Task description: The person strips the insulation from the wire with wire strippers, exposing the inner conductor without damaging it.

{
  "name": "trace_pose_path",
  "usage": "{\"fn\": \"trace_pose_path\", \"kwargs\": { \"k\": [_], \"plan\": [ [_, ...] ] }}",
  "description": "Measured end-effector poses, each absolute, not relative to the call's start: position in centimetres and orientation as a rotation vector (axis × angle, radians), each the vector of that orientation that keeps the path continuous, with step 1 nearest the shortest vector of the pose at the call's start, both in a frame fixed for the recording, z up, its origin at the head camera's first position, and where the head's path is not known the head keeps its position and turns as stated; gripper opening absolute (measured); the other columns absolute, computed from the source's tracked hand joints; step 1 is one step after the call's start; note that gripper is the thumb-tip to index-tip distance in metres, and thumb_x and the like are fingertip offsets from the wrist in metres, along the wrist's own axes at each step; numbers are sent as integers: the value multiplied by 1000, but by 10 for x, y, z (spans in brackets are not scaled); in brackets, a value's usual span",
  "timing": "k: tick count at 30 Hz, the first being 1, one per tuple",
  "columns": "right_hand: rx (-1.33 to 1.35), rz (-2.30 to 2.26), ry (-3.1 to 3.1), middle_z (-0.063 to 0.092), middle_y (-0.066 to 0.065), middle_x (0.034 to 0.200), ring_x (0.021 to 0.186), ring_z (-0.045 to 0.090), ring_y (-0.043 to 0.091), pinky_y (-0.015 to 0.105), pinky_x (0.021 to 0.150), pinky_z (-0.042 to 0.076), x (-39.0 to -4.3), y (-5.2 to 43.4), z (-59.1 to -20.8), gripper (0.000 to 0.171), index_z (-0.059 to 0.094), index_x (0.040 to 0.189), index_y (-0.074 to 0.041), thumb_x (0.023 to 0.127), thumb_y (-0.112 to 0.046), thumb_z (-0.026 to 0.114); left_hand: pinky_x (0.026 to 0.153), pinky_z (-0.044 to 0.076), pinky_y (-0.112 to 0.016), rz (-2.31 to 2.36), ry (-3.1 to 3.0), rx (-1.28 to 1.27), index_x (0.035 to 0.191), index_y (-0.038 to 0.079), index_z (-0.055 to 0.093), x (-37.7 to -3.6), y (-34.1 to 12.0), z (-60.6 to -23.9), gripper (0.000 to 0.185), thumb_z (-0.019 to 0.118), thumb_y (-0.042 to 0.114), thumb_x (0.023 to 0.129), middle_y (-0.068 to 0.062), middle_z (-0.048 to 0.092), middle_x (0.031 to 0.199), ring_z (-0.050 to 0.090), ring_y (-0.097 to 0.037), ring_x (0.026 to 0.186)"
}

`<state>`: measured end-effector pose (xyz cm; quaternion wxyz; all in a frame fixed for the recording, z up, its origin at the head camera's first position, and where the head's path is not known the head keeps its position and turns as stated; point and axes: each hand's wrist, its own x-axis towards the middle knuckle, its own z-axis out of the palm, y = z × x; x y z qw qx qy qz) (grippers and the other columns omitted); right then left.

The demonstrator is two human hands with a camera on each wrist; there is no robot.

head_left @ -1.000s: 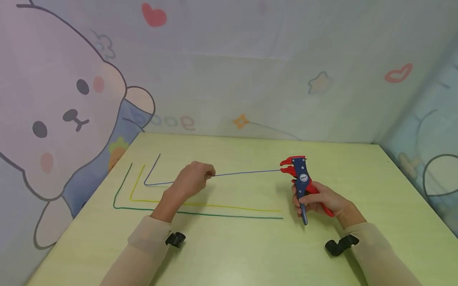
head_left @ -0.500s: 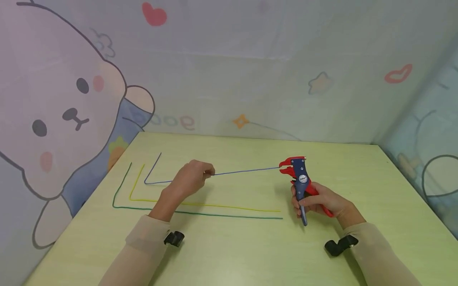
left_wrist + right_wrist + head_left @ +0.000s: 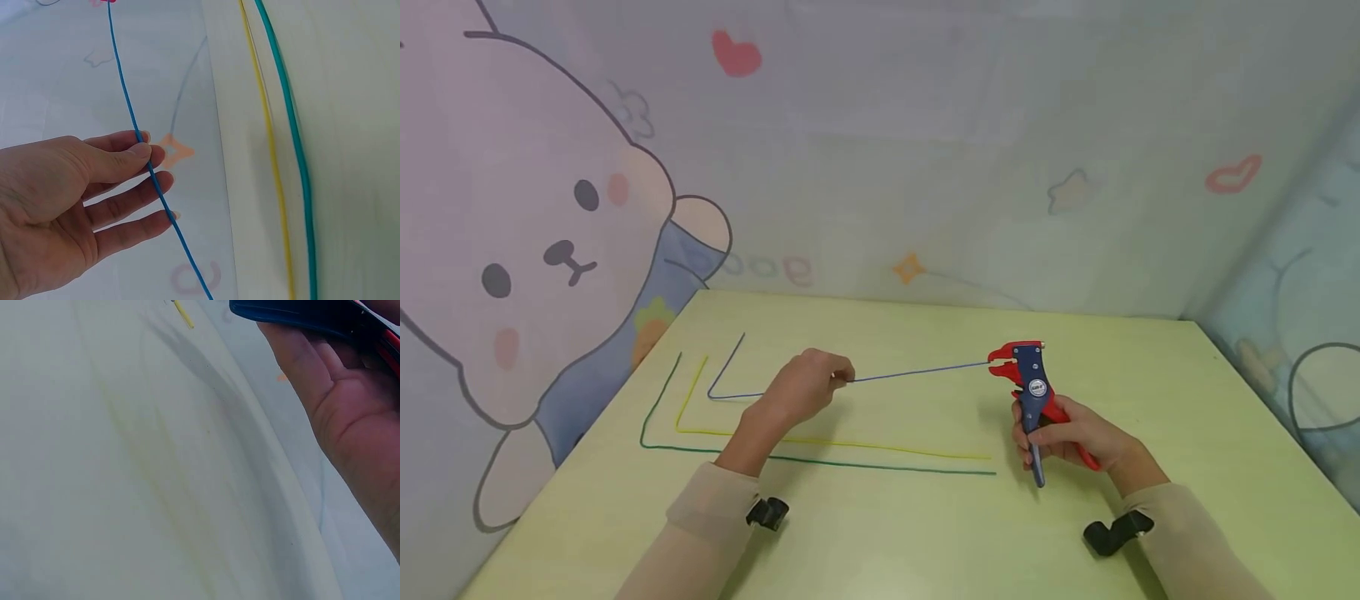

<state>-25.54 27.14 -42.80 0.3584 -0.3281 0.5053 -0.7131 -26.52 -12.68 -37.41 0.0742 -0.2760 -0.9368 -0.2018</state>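
Observation:
My left hand [image 3: 808, 386] pinches a thin blue wire [image 3: 917, 371] between thumb and forefinger, lifted off the green table [image 3: 925, 533]. In the left wrist view the blue wire [image 3: 150, 169] runs past the fingertips [image 3: 142, 150]. Its far end reaches the red head of a red and blue wire stripper [image 3: 1028, 379], which my right hand [image 3: 1071, 433] grips upright by the handles. The right wrist view shows the palm [image 3: 350, 425] against the blue handle [image 3: 294, 315]. The wire's left end bends back toward the wall.
A yellow wire [image 3: 820, 440] and a green wire [image 3: 820, 460] lie flat on the table in front of the blue one, each bent up at the left end. Cartoon-printed walls close the table at the back and both sides.
The view has shifted slightly; both hands keep their holds, and the wire's end still sits at the stripper's head.

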Motion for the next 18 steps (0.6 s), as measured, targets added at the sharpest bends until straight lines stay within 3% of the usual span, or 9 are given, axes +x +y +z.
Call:
{"fn": "trace_pose_path", "kwargs": {
  "k": [4,11,18],
  "plan": [
    [-857,-1845,1311,53,21,96,86,56,33,54,81,42,-256,271,-430,29,35,117,5,89,10,35,70,47,-25,-614,-2818,-799,91,16,70,-265,-127,-375,18,65,2,82,4,66,91,60,-11,84],
    [-866,-1825,1326,53,23,95,85,56,34,56,80,42,-259,270,-429,29,25,116,15,89,11,35,70,48,-26,-599,-2828,-798,93,16,70,-267,-125,-375,17,64,4,83,3,66,93,61,-12,85],
    [-864,-1813,1328,52,23,94,84,55,34,54,80,43,-260,267,-427,29,23,116,17,90,12,34,68,48,-26,-596,-2788,-832,92,15,70,-267,-124,-373,15,64,5,83,2,66,92,61,-12,83]
  ]
}}
